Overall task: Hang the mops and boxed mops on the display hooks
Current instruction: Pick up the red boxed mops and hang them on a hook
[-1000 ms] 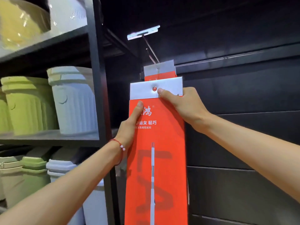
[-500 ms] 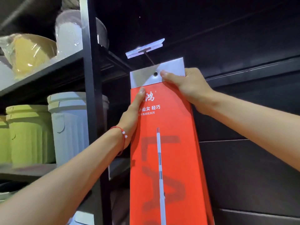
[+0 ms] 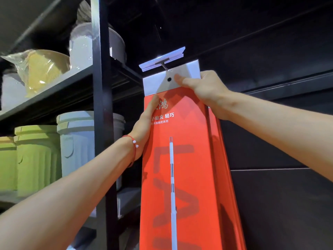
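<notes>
A tall red boxed mop (image 3: pixel 187 159) with a grey top flap and a round hang hole (image 3: pixel 169 79) stands upright before the dark wall panel. My right hand (image 3: pixel 203 91) grips the flap's upper right corner, thumb beside the hole. My left hand (image 3: pixel 146 121) holds the box's left edge, thumb across the red front. The display hook (image 3: pixel 163 61) with its clear price tag holder juts out just above the flap; the hole sits slightly below its tip. A second red box edge (image 3: pixel 216 141) shows behind on the right.
A black shelf upright (image 3: pixel 102 123) stands close to the left of the box. Green bins (image 3: pixel 36 159) and white bins (image 3: pixel 75 141) fill the lower shelf; wrapped basins (image 3: pixel 45 67) sit on the upper one. Dark wall panels (image 3: pixel 279 177) extend to the right.
Both hands have lifted the box, so its flap has risen to just under the hook's tip. The box hanging behind is now covered.
</notes>
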